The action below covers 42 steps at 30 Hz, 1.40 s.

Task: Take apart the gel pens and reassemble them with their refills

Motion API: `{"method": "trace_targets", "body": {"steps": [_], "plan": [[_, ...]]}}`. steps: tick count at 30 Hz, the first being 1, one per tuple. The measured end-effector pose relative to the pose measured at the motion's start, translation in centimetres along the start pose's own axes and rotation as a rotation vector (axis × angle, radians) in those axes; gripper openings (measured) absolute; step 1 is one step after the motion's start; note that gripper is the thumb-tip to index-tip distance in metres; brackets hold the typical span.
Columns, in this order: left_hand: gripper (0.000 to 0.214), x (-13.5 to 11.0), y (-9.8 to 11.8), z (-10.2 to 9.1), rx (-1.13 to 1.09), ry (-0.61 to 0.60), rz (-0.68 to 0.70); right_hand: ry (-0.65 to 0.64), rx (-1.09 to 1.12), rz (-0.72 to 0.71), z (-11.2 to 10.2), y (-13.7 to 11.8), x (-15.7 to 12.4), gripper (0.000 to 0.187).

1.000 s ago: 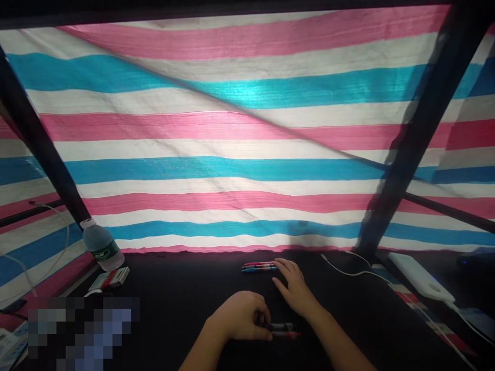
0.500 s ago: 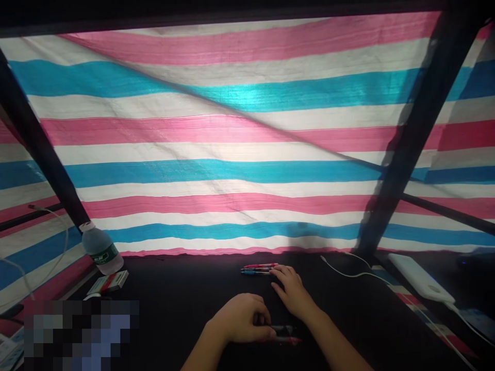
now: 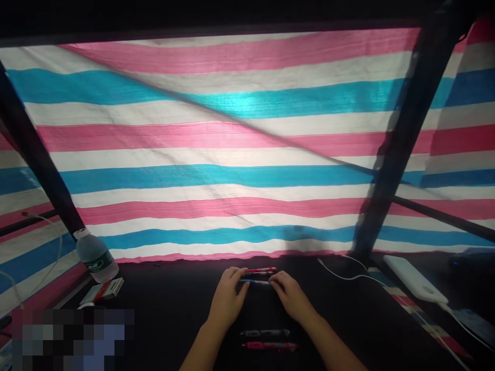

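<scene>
The left hand (image 3: 226, 300), having left the near pens (image 3: 266, 333), is joining the right hand (image 3: 293, 296) at the blue pen (image 3: 256, 282), both now attending one item and half-curling at its ends, grip uncertain. A striped sheet (image 3: 216, 178) is bounding the tabletop's (image 3: 170, 319) far edge; room is extending leftward toward the bottle (image 3: 96, 257).

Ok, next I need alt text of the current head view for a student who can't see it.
A person's left hand and right hand are at opposite ends of a blue pen on a black table. A red pen lies just beyond it; a dark pen and second red pen lie nearer the viewer. Striped sheeting hangs behind.
</scene>
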<state>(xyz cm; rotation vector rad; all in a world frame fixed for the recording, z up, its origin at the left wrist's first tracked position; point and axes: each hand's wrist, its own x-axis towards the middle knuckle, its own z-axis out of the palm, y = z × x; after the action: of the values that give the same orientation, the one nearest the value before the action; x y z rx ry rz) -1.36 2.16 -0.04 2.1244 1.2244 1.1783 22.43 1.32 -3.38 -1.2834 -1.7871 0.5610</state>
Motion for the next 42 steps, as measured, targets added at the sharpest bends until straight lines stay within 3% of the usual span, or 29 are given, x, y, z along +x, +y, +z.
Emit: {"method": "trace_targets", "body": {"steps": [3, 9, 14, 19, 22, 28, 32, 38, 42], "plan": [[0.04, 0.0, -0.7, -0.1, 0.096, 0.01, 0.038, 0.079, 0.144, 0.049, -0.2, 0.1, 0.1, 0.027], [0.028, 0.1, -0.4, -0.3, 0.029, -0.105, 0.03, 0.132, 0.402, 0.201, -0.4, -0.4, 0.1, 0.043], [0.043, -0.1, 0.4, -0.4, -0.057, -0.138, 0.053, 0.177, 0.441, 0.231, 0.1, -0.7, 0.0, 0.046], [0.028, -0.3, 1.1, -0.3, -0.069, -0.135, 0.063, 0.247, 0.467, 0.259, 0.2, -0.5, 0.0, 0.047], [0.017, -0.3, 1.1, -0.2, -0.064, -0.123, 0.071, 0.219, 0.52, 0.265, 0.1, -1.0, 0.1, 0.047], [0.017, -0.1, 1.0, -0.3, -0.095, -0.122, 0.079, 0.043, 0.566, 0.265, 0.1, -2.2, -0.2, 0.048], [0.02, 0.0, 1.4, -0.5, -0.069, -0.153, 0.063, 0.075, 0.579, 0.245, 0.2, -2.4, -0.4, 0.049], [0.046, 0.0, 1.4, -0.6, 0.007, -0.165, 0.006, 0.11, 0.546, 0.183, 0.3, -2.7, -0.6, 0.045], [0.028, -0.1, 1.9, -0.7, -0.061, -0.143, 0.015, 0.125, 0.556, 0.23, 0.1, -3.1, -0.6, 0.048]]}}
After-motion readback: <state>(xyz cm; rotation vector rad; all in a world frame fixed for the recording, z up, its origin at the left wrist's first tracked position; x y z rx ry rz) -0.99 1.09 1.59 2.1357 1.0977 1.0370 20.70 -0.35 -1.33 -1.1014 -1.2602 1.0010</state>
